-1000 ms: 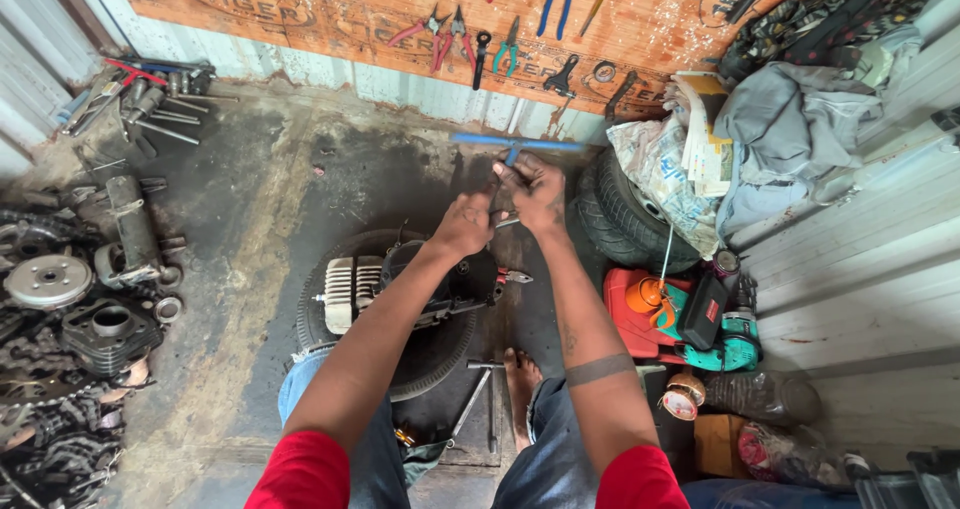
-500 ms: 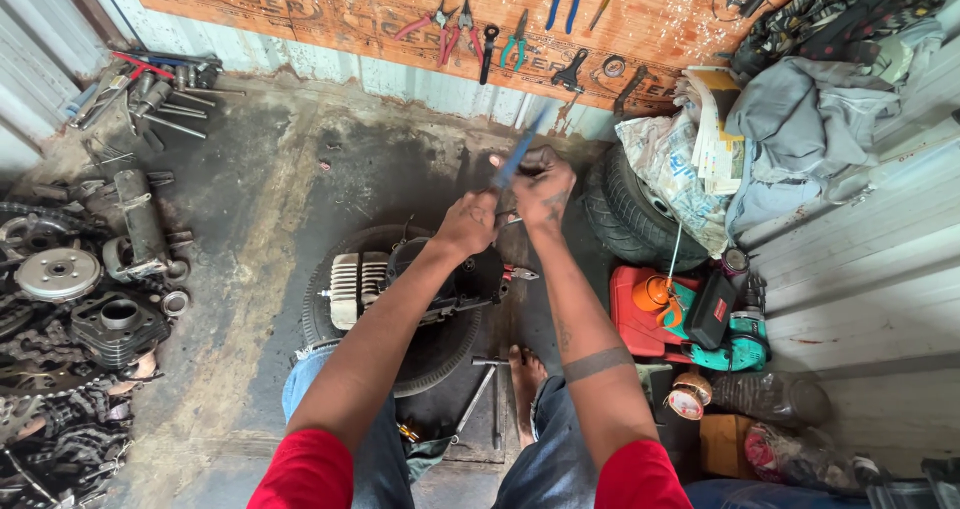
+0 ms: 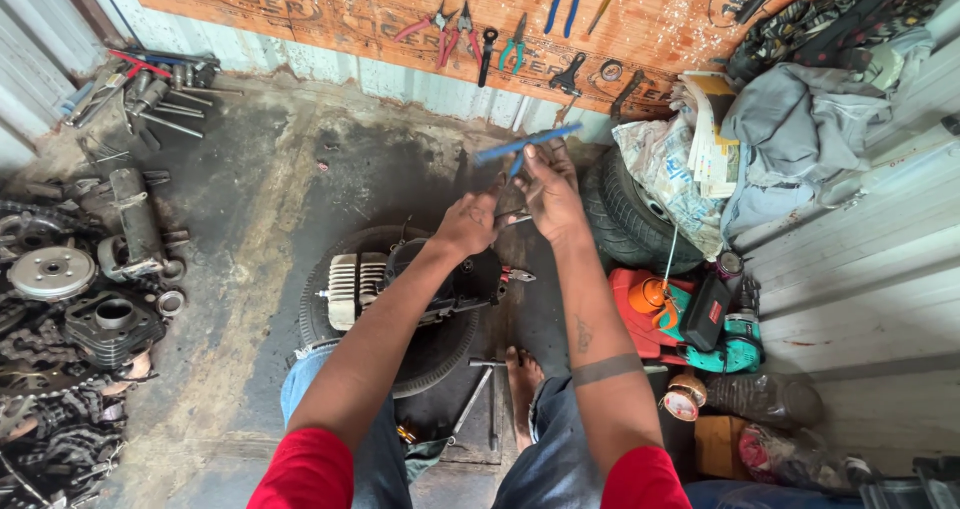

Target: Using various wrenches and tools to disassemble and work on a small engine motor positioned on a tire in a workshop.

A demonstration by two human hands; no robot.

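Observation:
My right hand (image 3: 548, 191) grips a T-shaped tool with a blue cross handle (image 3: 527, 143), raised in front of me, the handle tilted up to the right. My left hand (image 3: 468, 223) is closed around the tool's thin metal shaft just below, the two hands almost touching. Under them a small engine (image 3: 400, 287) with a pale finned cylinder rests on a tyre (image 3: 330, 329) lying flat on the oily floor between my knees. My bare foot (image 3: 520, 379) shows below it.
Pliers and cutters (image 3: 480, 34) hang on the orange board at the back. Engine parts and chains (image 3: 70, 299) crowd the left floor. Stacked tyres (image 3: 630, 219), cloth bundles (image 3: 800, 129), a red box with an oil can (image 3: 665, 309) and a power tool (image 3: 730, 339) fill the right.
The blue handle has turned from level, through steeply tilted, to a shallow upward tilt to the right. Both hands stayed together above the engine.

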